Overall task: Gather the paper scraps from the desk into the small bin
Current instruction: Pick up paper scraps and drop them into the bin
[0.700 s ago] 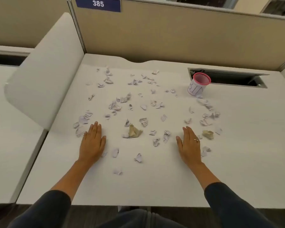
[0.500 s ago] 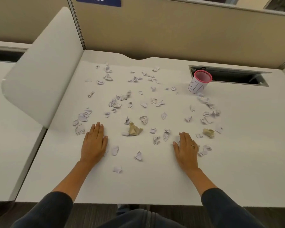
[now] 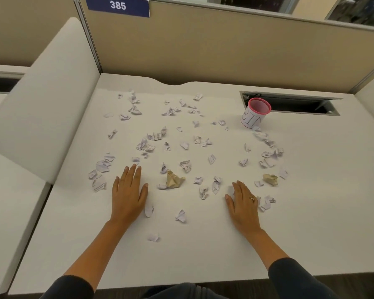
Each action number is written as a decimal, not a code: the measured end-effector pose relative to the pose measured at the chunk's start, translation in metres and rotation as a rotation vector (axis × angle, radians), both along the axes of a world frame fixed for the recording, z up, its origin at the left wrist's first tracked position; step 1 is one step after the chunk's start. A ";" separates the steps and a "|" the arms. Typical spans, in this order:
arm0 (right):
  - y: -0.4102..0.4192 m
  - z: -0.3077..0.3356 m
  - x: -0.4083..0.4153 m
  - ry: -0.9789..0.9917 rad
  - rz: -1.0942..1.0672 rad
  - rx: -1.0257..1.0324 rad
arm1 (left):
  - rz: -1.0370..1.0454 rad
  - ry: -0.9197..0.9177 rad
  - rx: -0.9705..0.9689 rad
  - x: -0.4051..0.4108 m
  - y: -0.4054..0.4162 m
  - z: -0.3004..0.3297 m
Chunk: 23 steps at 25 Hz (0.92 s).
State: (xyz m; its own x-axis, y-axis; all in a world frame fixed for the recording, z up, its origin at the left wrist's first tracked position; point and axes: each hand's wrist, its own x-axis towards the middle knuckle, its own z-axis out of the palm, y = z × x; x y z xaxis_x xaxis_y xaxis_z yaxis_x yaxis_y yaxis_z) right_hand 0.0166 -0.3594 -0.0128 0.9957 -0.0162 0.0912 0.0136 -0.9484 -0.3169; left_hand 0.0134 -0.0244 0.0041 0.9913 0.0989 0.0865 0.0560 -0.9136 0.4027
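Head view shows dark sleeves (image 3: 298,277) at the near edge of the desk (image 3: 311,223), with both forearms reaching forward. Left hand (image 3: 129,194) lies palm down on the desktop, fingers straight and together, holding nothing; a white scrap (image 3: 149,210) lies just beside its thumb. Right hand (image 3: 244,203) also rests flat with fingers extended, a ring (image 3: 251,198) on one finger, and small scraps touch or nearly touch its outer side, though contact is hard to judge. Between the hands, slightly farther in, sits a crumpled tan wad (image 3: 173,180); a second tan wad (image 3: 270,179) lies beyond the right hand. White paper scraps (image 3: 186,165) scatter across the middle of the desk toward the far edge. Near the far right corner stands the small bin (image 3: 255,114), upright, pink-rimmed, just in front of a cable slot (image 3: 298,104). Beyond it rises the partition (image 3: 203,50) bearing a 385 sign (image 3: 117,5).
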 end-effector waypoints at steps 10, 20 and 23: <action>-0.059 0.019 0.046 -0.075 -0.262 0.158 | -0.018 0.158 -0.005 0.049 -0.052 0.012; -0.141 0.015 0.083 0.076 -0.187 0.204 | 0.109 0.158 -0.078 0.063 -0.098 0.018; -0.149 0.013 0.090 0.115 -0.113 0.270 | 0.178 0.103 -0.172 0.070 -0.120 0.030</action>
State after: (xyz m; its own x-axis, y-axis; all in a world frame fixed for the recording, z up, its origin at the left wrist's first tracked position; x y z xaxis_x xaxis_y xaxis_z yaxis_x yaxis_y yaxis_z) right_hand 0.1066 -0.5086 0.0006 0.9898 -0.1355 -0.0442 -0.1373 -0.8233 -0.5507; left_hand 0.0839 -0.1440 0.0336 0.9597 0.2772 -0.0473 0.2587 -0.8044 0.5348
